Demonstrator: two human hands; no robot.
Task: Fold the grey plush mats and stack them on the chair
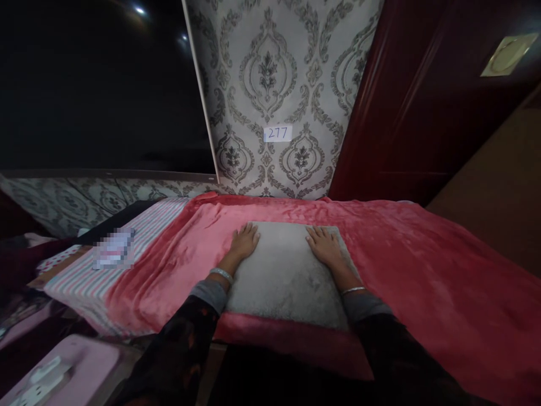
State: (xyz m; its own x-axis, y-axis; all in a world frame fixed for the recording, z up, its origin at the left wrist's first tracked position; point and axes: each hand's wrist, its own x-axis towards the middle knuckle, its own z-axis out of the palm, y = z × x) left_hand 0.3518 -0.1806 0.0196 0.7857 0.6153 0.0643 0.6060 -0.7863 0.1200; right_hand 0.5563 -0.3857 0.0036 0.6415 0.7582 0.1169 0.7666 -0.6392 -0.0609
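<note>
A grey, short-piled rectangular mat (pixel 283 270) lies flat on a red plush blanket (pixel 422 265) in front of me. On the mat's far left corner rests my left hand (pixel 245 241), palm down with fingers stretched out. My right hand (pixel 324 246) lies flat near the far right corner, its fingers spread. Neither hand grips anything. Both wrists wear bracelets, and dark sleeves with grey cuffs cover my forearms. The mat's near edge stops short of the blanket's front edge.
A large dark television (pixel 101 90) hangs at the left. Striped cloth (pixel 84 287) shows beside the blanket, with a blurred-out item on it. A pink stool-like surface (pixel 84 361) carries a white power strip (pixel 46 380). Behind are patterned wallpaper (pixel 270 73) and a dark red door (pixel 406 113).
</note>
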